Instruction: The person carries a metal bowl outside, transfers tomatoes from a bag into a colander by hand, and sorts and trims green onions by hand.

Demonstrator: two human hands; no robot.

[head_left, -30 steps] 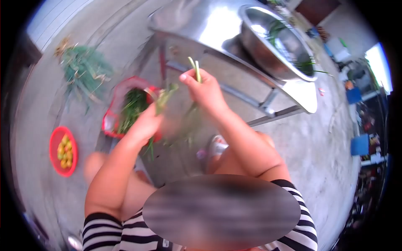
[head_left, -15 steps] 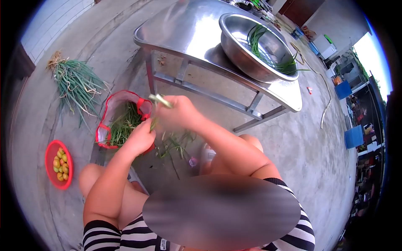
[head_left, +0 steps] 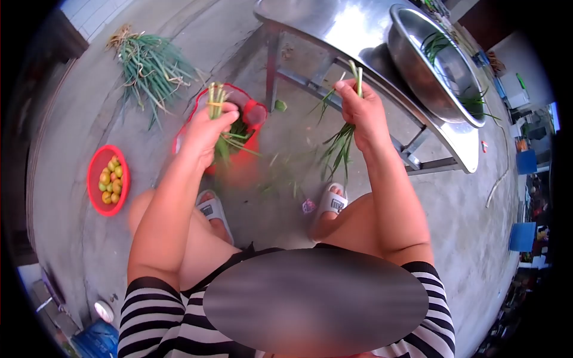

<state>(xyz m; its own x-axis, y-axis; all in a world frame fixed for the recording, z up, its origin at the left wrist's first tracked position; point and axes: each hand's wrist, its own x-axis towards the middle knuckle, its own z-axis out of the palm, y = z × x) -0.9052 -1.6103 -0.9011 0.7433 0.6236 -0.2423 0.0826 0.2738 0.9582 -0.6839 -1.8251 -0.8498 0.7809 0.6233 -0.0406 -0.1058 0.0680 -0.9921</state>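
Observation:
My left hand (head_left: 206, 132) is closed around a bundle of leafy green stems (head_left: 216, 102), with pale cut ends pointing up and a yellow band around them. Behind that hand, a red bag with a pale lining (head_left: 256, 113) stands on the floor with more greens (head_left: 240, 128) inside, partly hidden. My right hand (head_left: 365, 116), apart from the left, grips a few loose leafy green stems (head_left: 339, 146). Their ends stick up past the thumb and their narrow leaves hang below the fist. Blurred scraps of greens (head_left: 280, 170) lie on the floor between my feet.
A metal table (head_left: 310, 15) stands ahead on the right, bearing a large steel basin (head_left: 412, 65) with long green leaves (head_left: 437, 46). Spring onions (head_left: 149, 65) lie on the floor at far left. Nearer is a red bowl (head_left: 96, 200) of yellow-orange tomatoes (head_left: 110, 179).
My hands were close together over the bag's edge and have moved apart, the right one to the right. The view has shifted, and the banded bundle now shows clearly in my left hand.

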